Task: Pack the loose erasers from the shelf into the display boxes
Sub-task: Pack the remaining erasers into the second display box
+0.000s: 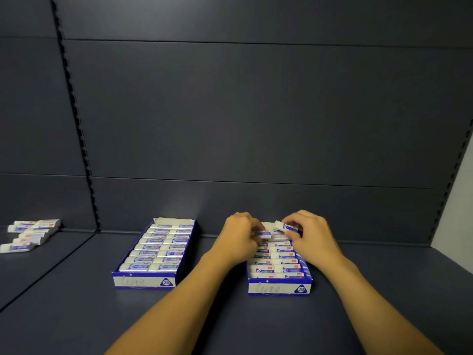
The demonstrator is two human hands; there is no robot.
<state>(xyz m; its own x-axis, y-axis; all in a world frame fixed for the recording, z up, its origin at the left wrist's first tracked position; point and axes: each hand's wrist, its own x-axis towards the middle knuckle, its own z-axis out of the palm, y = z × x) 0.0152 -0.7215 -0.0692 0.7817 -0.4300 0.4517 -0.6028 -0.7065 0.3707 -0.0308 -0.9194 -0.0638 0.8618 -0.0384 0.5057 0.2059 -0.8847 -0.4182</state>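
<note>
Fingers (294, 228) (tips hidden) over erasers (286, 228)

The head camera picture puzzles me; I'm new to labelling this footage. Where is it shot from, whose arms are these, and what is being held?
No machine here: a person wears the camera on their head, so you look forward and down along their own bare arms. On the dark shelf stand two blue-and-white display boxes. The left box looks full of wrapped erasers. Both hands work at the far end of the right box: the left hand pinches one eraser, the right hand another. More loose erasers lie far left.
</note>
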